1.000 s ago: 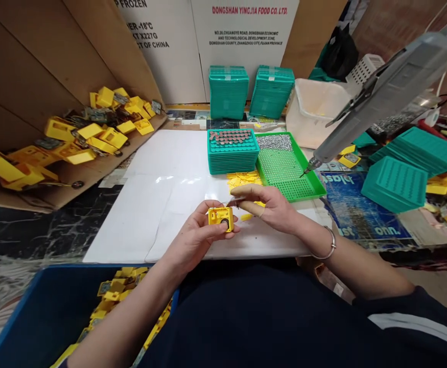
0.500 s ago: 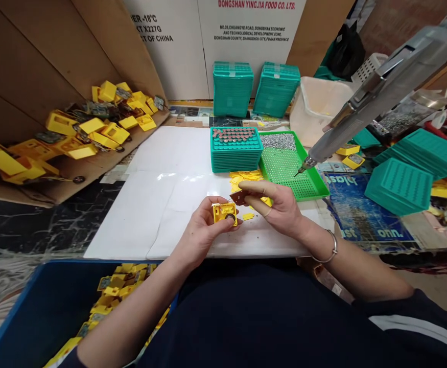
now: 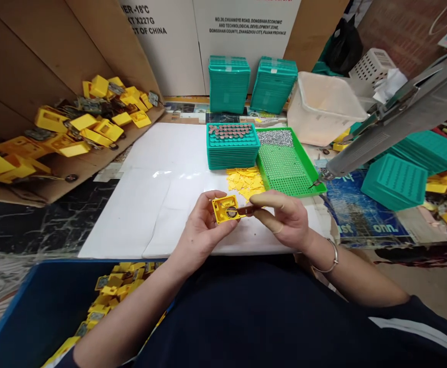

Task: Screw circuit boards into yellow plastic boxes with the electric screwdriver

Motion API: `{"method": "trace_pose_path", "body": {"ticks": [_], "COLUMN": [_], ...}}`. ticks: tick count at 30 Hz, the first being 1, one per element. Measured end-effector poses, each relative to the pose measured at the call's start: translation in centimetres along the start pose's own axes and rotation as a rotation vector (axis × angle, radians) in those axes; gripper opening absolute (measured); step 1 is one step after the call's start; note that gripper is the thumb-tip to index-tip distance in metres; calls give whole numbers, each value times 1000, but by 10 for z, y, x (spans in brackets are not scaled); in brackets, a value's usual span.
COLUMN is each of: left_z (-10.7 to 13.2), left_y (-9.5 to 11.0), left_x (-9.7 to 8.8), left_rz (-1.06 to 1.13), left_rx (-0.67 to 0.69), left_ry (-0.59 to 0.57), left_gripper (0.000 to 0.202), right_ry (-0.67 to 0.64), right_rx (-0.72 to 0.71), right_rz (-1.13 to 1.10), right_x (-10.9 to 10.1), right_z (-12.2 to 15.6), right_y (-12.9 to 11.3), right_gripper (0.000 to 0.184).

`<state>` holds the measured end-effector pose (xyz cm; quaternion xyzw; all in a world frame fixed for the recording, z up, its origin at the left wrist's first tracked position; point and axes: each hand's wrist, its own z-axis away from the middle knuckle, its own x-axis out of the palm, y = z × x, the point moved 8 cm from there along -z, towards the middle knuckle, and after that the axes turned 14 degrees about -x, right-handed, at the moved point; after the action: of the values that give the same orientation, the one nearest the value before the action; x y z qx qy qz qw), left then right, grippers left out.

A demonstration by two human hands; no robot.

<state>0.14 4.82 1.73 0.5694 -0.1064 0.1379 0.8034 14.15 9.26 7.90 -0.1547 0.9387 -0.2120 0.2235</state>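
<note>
My left hand (image 3: 198, 230) is closed around a small yellow plastic housing (image 3: 224, 208), held above the white sheet (image 3: 150, 194) with its open side up. My right hand (image 3: 284, 220) pinches a small dark brown flat piece (image 3: 245, 210) between thumb and forefinger, its tip touching the housing's right edge. A silver bracelet (image 3: 327, 255) sits on my right wrist. A grey electric screwdriver (image 3: 395, 133) hangs at the right, its tip (image 3: 315, 183) over the corner of the green screw tray (image 3: 284, 163).
A teal tray stack (image 3: 231, 145) carries round parts, with loose yellow chips (image 3: 245, 180) in front. More teal stacks (image 3: 229, 84) stand behind and at the right (image 3: 395, 181). Yellow housings fill the cardboard (image 3: 73, 128) at left and the blue bin (image 3: 47, 312) below. A white tub (image 3: 325, 107) stands behind.
My right hand has brought the dark piece down and left against the housing. My left hand tilted the housing open side up. The hanging screwdriver swung to the right.
</note>
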Motion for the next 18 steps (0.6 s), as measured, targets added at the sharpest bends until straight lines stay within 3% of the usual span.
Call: {"method": "trace_pose_path", "body": {"ticks": [4,9,15,18], "left_z": [2,2,-3,-2], "left_y": [3,2,-6,-8], "left_x": [3,8,16,27], "left_rz": [-23,22,156,93], "left_rx": [23,-6,-177,-188], "left_ry": [16,-12,-58,-125], "left_gripper": [47,49,50,54], "right_ry": [-111,-153,-108,-8], "right_rx": [-178,-282,-234,-103], "right_rz": [140,232,225,172], "right_x": [1,1,-4,-16], "right_z": [-2,5,6,9], "right_y": [-21,-32,-33,-30], "right_gripper": [29,24,35,34]}}
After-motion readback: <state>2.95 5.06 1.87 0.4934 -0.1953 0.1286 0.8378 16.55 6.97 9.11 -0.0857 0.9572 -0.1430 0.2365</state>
